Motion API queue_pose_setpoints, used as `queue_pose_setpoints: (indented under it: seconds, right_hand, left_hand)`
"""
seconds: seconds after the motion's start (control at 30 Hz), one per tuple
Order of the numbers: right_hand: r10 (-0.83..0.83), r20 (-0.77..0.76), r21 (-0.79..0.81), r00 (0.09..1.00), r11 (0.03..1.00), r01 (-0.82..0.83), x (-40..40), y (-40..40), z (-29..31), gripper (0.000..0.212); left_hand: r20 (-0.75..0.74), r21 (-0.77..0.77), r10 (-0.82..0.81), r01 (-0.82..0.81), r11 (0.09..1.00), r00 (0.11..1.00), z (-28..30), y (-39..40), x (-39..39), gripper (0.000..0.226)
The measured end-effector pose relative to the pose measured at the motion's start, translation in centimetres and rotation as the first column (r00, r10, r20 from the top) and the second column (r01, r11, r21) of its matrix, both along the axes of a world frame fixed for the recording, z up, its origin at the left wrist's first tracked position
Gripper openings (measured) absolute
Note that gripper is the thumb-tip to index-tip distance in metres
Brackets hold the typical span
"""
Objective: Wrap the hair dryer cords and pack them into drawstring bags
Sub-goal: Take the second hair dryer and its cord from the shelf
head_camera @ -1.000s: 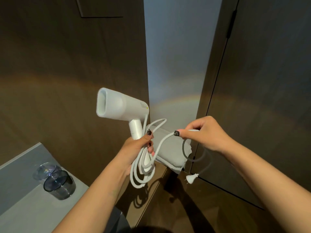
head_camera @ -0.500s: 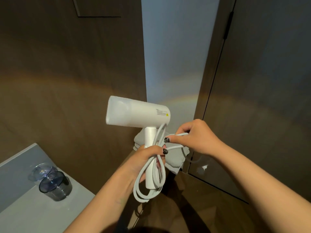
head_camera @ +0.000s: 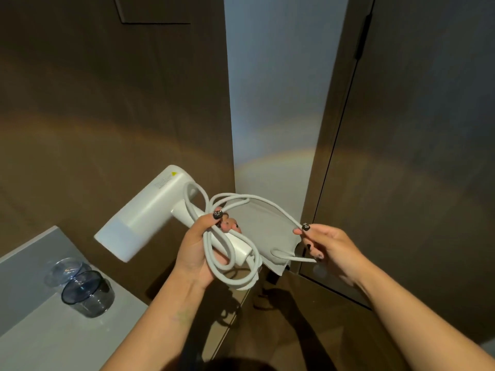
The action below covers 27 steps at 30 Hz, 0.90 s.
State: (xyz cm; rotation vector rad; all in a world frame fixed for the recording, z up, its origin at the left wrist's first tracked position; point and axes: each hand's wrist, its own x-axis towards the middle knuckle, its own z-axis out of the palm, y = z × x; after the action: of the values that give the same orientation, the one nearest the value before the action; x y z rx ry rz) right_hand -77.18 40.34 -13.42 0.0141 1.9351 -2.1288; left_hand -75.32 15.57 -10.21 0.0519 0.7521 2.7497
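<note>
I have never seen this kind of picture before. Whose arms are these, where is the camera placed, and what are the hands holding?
No machine is here: the arms belong to a person, and the one camera sits on that person's head, looking forward and down.

The left hand grips the handle of a white hair dryer together with several loops of its white cord. The right hand pinches a further stretch of the same cord and holds it out to the side, so the wrapping is not finished. Behind the cord lies a grey cloth bag.

At the lower left is a grey counter with a dark glass cup standing on it. Brown walls and a door surround the scene.
</note>
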Motion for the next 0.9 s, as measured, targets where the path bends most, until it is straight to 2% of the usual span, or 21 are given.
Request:
queue_pose_setpoints:
  seconds: [0.13, 0.23, 0.4, 0.57, 0.63, 0.73, 0.83, 0.9]
  right_hand:
    - [-0.042, -0.043, -0.008, 0.998, 0.999, 0.042, 0.1, -1.1, 1.4, 0.024]
    - [-0.043, -0.123, 0.028, 0.991, 0.999, 0.047, 0.3, -2.4, 3.0, 0.024]
    - [0.021, -0.35, 0.235, 0.937, 0.97, 0.066, 1.2, -4.8, 4.5, 0.022]
    - [0.184, -0.556, 0.428, 0.81, 0.899, 0.089, 2.4, -6.2, 4.6, 0.021]
    - [0.269, -0.589, 0.558, 0.762, 0.817, 0.143, 2.7, -6.3, 4.3, 0.023]
    - [0.446, -0.592, 0.753, 0.671, 0.603, 0.263, 3.2, -6.2, 4.0, 0.028]
    - [0.588, -0.598, 0.801, 0.545, 0.43, 0.417, 4.0, -6.6, 4.4, 0.033]
    - [0.644, -0.596, 0.79, 0.48, 0.364, 0.493, 4.2, -7.0, 4.4, 0.016]
  left_hand:
    - [0.084, -0.068, 0.002, 0.003, 0.998, 0.996, -0.1, -0.4, 0.1, 0.052]
    - [0.082, -0.195, 0.053, -0.037, 0.98, 0.995, -0.1, 0.0, 0.3, 0.047]
    - [-0.031, -0.458, 0.115, -0.117, 0.881, 0.993, 0.5, 1.0, 0.7, 0.055]
    - [-0.044, -0.506, 0.123, -0.129, 0.853, 0.991, 0.5, 1.2, 1.1, 0.056]
    - [-0.038, -0.513, 0.133, -0.134, 0.848, 0.99, 0.4, 1.2, 1.2, 0.054]
    - [0.012, -0.493, 0.15, -0.125, 0.861, 0.989, -0.2, 1.2, 1.4, 0.052]
    - [0.074, -0.418, 0.151, -0.106, 0.902, 0.986, -0.7, 1.2, 1.5, 0.049]
    - [0.133, -0.338, 0.146, -0.094, 0.936, 0.98, -1.0, 1.2, 1.4, 0.043]
